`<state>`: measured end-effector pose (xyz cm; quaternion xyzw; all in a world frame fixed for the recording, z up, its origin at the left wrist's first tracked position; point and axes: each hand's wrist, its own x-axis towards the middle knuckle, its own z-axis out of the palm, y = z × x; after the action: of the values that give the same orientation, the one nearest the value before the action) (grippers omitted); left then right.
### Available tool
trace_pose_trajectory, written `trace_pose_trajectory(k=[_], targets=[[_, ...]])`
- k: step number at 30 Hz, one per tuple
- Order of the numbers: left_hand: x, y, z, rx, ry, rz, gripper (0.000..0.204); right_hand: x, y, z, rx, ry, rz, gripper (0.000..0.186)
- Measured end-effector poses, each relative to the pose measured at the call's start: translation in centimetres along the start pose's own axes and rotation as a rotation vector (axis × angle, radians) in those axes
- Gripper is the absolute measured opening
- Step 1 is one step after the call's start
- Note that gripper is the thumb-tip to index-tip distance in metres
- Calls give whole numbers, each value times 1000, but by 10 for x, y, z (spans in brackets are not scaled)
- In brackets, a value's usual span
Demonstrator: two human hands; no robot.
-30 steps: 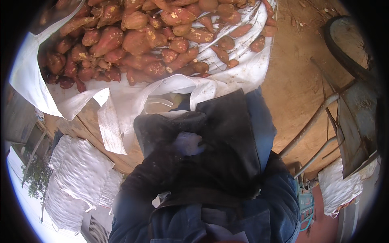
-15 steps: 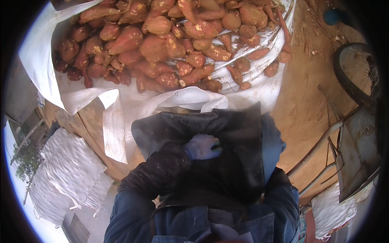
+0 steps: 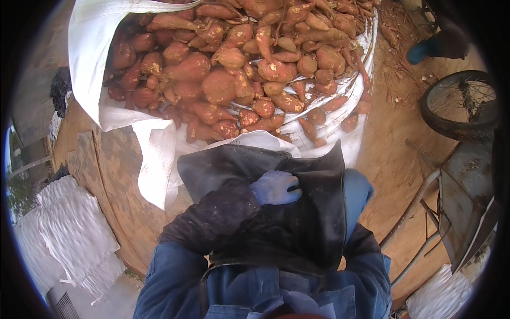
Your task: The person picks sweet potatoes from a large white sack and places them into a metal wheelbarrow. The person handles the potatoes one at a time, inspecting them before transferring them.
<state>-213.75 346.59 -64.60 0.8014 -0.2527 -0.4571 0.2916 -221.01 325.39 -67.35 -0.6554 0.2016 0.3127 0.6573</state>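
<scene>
My left hand [image 3: 276,187], in a pale blue work glove, is closed on the front of a black, leathery apron [image 3: 319,228] that covers my lap. Its fingers curl into the dark material, with folds running from them. My right forearm [image 3: 363,242] goes down beside the apron, and the right hand is hidden behind it. Just beyond the apron's far edge lies a big heap of reddish-brown sweet potatoes [image 3: 218,87], some with pale scraped patches. They rest in an opened white woven sack [image 3: 156,157], its side folded outward at the left.
Stacked white woven sacks [image 3: 79,234] lie at the left. On the right are a spoked wheel [image 3: 433,114] and a rusty metal cart [image 3: 462,175] with curved bars. Another person's blue-shod foot [image 3: 419,51] stands on the brown ground at the far right.
My view has shifted, so the heap sits lower and farther right, and more of the wheel and the other person's foot shows. My left hand stays on the apron.
</scene>
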Motion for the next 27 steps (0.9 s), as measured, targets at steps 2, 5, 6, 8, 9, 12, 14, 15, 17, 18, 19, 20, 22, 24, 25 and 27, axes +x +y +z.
trace_pose_trajectory(k=[2,5,6,8,9,12,14,15,17,18,19,20,22,24,25,27], targets=[[1,0,2,-14,50,4,39,-3,14,-6,-51,-10,-2,32],[7,-6,2,-60,302,83,37,1,40,-20,-195,-14,-6,34],[8,-9,1,-104,439,124,36,2,50,-26,-261,-16,-3,34],[6,-20,0,-32,688,140,36,4,72,-46,-405,-28,10,36],[3,-26,0,83,808,110,37,2,84,-58,-494,-31,10,36],[-18,-43,9,362,641,-75,45,-16,122,-107,-786,-67,19,38],[-36,-45,21,363,138,-41,48,-28,143,-144,-955,-89,-17,39],[-44,-44,26,367,-134,-53,49,-33,152,-160,-1032,-97,-52,40],[-57,-37,34,367,-93,-82,45,-35,166,-183,-1012,14,-83,41],[-63,-32,37,342,-82,-65,44,-33,169,-191,-963,77,-108,42],[-70,-28,37,340,-49,-120,45,-32,169,-194,-707,241,34,43],[-77,-25,36,308,-10,-132,46,-31,164,-194,-623,376,-23,43],[-92,-19,34,268,45,-176,48,-34,142,-182,-336,481,-120,43],[-104,-14,37,332,-13,-182,47,-49,99,-160,-85,591,-276,42],[-110,-12,40,367,-30,-195,44,-58,73,-142,-22,752,-376,43],[-118,-9,49,422,-14,-242,42,-83,9,-104,-309,798,-722,46]])
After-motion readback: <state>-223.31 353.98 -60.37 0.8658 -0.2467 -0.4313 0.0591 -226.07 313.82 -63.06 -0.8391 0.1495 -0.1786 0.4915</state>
